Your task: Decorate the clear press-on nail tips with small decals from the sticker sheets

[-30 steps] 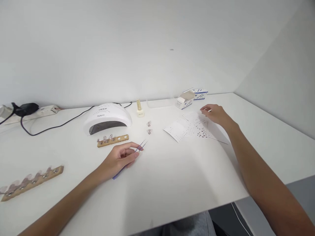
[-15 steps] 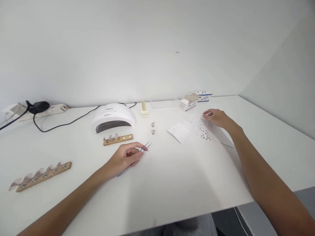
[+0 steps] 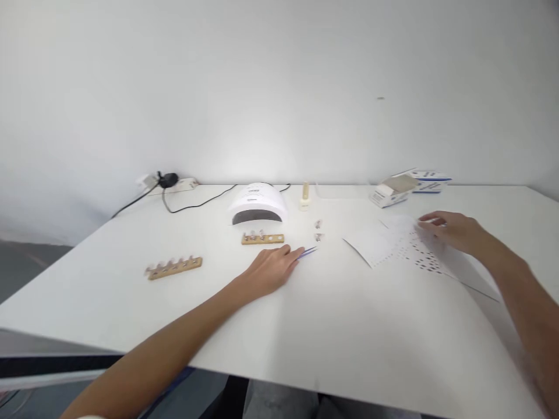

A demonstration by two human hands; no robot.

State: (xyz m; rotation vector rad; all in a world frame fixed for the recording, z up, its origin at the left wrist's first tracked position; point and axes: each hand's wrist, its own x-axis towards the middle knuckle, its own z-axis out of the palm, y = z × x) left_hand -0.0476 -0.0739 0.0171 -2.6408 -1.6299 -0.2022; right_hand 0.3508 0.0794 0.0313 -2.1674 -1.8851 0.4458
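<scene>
My left hand (image 3: 269, 269) rests on the white table (image 3: 305, 326), its fingers closed round blue tweezers (image 3: 308, 251) whose tips point right. Just beyond it lies a short wooden strip (image 3: 262, 238) with clear nail tips. Two small loose nail tips (image 3: 318, 230) sit to the right of the tweezers. My right hand (image 3: 452, 230) lies at the far right on white sticker sheets (image 3: 393, 244) printed with small dark shapes; its fingers are curled on the top sheet and seem to pinch a small white item.
A white nail lamp (image 3: 257, 209) stands at the back with its cable running to a power strip (image 3: 174, 185). A small cream bottle (image 3: 304, 198) is beside it. Two small boxes (image 3: 408, 186) sit at back right. A longer wooden strip (image 3: 173, 267) lies left.
The camera has swung left and pulled back, so everything sits further right and smaller. Both hands keep their places on the table, the left still on the tweezers.
</scene>
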